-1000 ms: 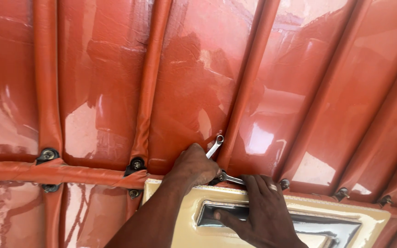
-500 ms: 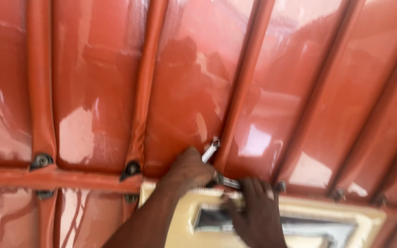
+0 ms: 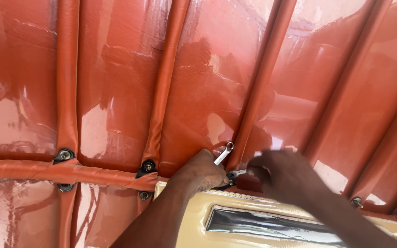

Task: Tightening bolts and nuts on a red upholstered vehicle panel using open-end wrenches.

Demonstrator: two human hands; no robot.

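Left hand [image 3: 198, 172] was closed in a loose fist around the shank of a small silver wrench [image 3: 224, 154]. The ring end of the wrench stuck out above the knuckles, slanting up and to the right, and lay against the foot of a padded red rib [image 3: 258, 92]. The lower end of the wrench was hidden inside the grip.

Right hand [image 3: 283, 177] was just beside the left, to its right, motion-blurred. Its fingers were curled and partly closed. A second silver tool [image 3: 237, 173] showed between the two hands, its head at a dark bolt fitting [image 3: 230, 179]; the right fingertips met the tool's near end, but whether they gripped it or only touched it could not be told from the blur.

Both hands worked at the joint where the red rib met the horizontal red bar [image 3: 60, 172] and the top edge of a cream-coloured panel [image 3: 184, 216]. The panel sat directly below the hands and carried a dark recessed slot [image 3: 272, 225].

Left of the left hand: a bolted clamp [image 3: 148, 166] on the next rib, another clamp [image 3: 64, 155] well beyond it. Right of the right hand, lower: two further bolts [image 3: 357, 201]. Glossy red vinyl lining [image 3: 116, 82] filled the surface above both hands.
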